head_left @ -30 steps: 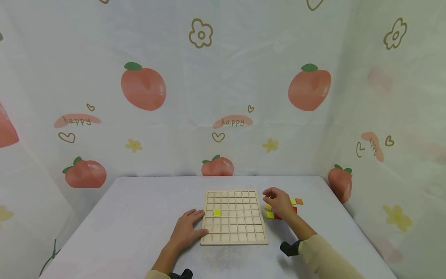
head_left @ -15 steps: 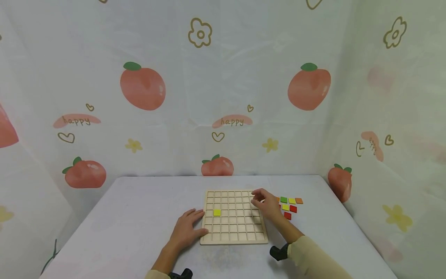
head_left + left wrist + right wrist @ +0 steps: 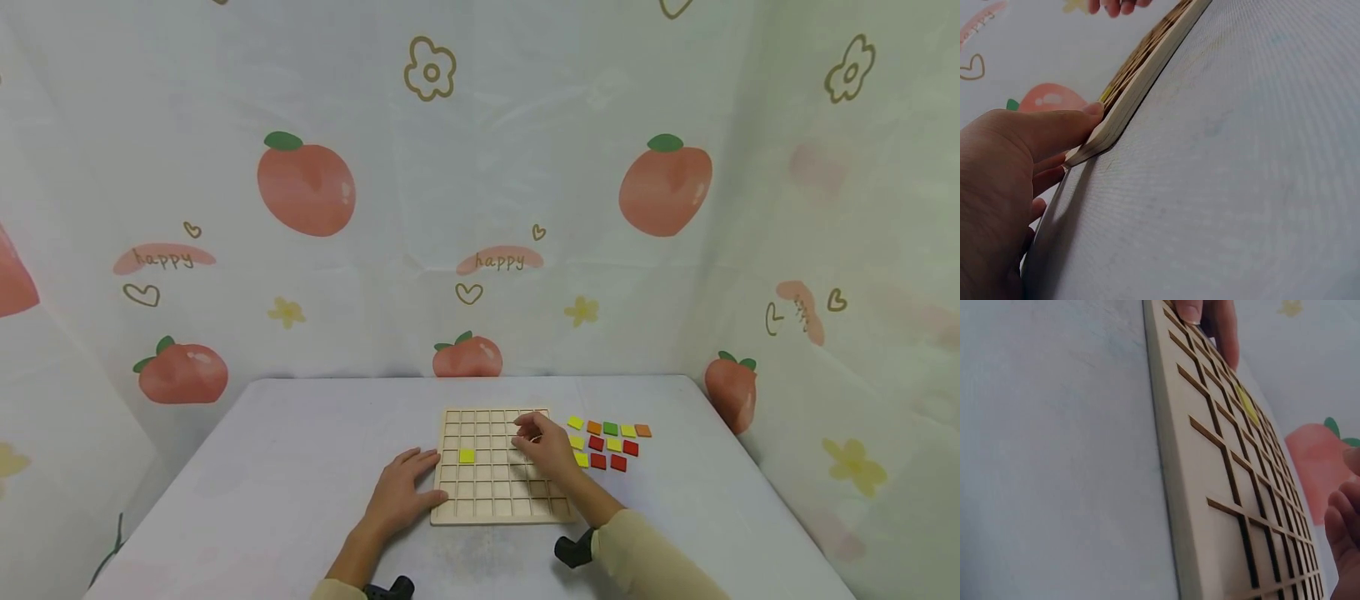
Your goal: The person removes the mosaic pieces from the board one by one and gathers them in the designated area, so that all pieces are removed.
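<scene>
A pale wooden grid board lies flat on the table, with one yellow tile in a cell left of its middle. My left hand rests at the board's left edge, fingers extended. In the left wrist view, its thumb touches the board's front corner. Over the right half of the board hovers my right hand, fingers bent, with thumb and fingertips apart. No tile shows clearly between them, and the inside of that hand is hidden. The right wrist view catches only part of the right hand's fingers.
Right of the board lie several loose square tiles: yellow, red, green and orange. The white table meets a printed curtain at its back. Another curtain side stands at the right.
My right hand has moved left, from above the loose tiles to over the board, uncovering the tiles. The left hand, the board and the yellow tile in it have stayed in place.
</scene>
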Tool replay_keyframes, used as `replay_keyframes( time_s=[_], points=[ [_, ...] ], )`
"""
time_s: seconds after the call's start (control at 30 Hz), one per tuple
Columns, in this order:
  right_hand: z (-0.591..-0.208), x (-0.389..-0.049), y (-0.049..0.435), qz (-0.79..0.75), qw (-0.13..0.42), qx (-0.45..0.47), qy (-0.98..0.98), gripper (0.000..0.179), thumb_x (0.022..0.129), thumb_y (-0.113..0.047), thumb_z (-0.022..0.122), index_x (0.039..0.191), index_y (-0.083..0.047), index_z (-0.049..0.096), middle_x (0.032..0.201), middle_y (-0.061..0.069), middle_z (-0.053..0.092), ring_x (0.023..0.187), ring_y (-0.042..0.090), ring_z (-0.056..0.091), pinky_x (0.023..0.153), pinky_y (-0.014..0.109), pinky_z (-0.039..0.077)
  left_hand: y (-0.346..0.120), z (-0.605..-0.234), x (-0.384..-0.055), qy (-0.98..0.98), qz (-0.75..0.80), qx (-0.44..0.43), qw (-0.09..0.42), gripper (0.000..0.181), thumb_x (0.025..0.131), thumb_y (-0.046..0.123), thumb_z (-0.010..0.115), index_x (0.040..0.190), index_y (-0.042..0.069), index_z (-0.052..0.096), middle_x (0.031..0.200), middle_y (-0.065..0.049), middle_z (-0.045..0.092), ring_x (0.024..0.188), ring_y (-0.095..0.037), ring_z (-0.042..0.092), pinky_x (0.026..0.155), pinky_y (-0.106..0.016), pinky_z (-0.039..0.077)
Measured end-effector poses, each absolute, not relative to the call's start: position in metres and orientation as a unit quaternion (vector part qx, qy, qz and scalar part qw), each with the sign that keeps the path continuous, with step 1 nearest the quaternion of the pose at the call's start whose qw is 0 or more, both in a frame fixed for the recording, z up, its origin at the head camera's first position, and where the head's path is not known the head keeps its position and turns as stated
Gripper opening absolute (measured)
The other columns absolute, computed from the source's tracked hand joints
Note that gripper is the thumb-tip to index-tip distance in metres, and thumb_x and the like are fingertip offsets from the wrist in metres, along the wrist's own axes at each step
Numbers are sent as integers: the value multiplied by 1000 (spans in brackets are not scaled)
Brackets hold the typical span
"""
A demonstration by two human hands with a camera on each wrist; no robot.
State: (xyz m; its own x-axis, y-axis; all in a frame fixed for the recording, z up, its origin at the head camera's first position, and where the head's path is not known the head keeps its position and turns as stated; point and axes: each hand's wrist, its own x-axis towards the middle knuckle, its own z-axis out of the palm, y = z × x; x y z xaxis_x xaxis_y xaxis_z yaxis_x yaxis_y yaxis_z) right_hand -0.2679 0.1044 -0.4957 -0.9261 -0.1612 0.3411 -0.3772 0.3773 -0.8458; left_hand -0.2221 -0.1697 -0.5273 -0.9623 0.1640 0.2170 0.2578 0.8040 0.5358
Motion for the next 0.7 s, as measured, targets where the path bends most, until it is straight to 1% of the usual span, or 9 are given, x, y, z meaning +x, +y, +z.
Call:
replay_keyframes(
  time_s=[0.13,0.23,0.37,0.6,0.7],
  points=[
    [-500,-268,95,533,85,186,-821,25,86,-1,71,109,3,63,94,10,65,84,18,61,75,26,53,-170,-527,-222,-946,-293,-110,80,64,77,42,75,131,11,62,134,-2,58,133,-32,41,106,-57,31],
    [-503,-268,88,528,78,200,-822,26,86,-2,71,110,4,62,97,13,65,86,20,62,77,28,53,-169,-528,-222,-947,-292,-109,81,64,77,42,75,131,11,62,134,-1,59,133,-31,41,106,-57,31],
    [-505,-269,80,521,67,207,-825,26,87,-5,71,111,2,62,99,11,65,86,18,63,77,28,53,-169,-528,-221,-946,-288,-116,87,64,76,43,75,130,11,63,133,-3,59,132,-32,42,105,-58,32],
    [-505,-270,65,509,50,229,-828,27,88,-7,70,111,2,62,103,15,64,86,19,63,75,29,54,-170,-528,-222,-944,-291,-127,95,64,76,44,75,129,10,63,132,-4,60,130,-34,43,103,-59,33],
    [-506,-272,59,497,40,237,-833,26,88,-9,70,111,1,63,103,13,63,87,20,63,73,29,53,-171,-528,-223,-942,-296,-128,94,65,76,44,76,130,10,63,133,-3,60,131,-33,43,104,-58,33]
  ],
)
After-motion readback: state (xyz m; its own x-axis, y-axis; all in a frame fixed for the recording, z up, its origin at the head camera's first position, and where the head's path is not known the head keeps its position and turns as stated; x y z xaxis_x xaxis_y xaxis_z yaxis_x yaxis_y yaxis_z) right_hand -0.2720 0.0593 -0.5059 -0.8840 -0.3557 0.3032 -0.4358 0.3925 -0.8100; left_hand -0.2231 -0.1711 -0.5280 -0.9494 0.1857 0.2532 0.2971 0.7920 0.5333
